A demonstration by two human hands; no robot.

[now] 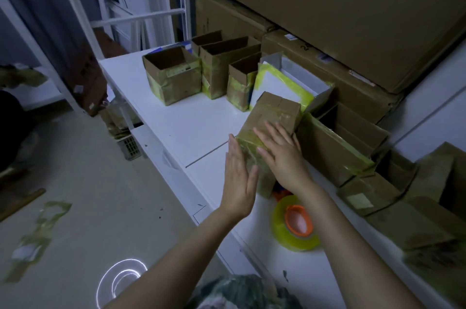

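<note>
- Nearest me, a roll of clear yellowish packing tape with an orange core lies flat on the white tabletop.
- Just beyond it sits the brown cardboard box wrapped in yellowish tape, tilted, near the table's front edge.
- The left hand presses flat against the box's near left side, fingers straight.
- The right hand lies on top, fingers spread, gripping nothing.
- Farther back, open-topped taped cardboard boxes stand in a row.
</note>
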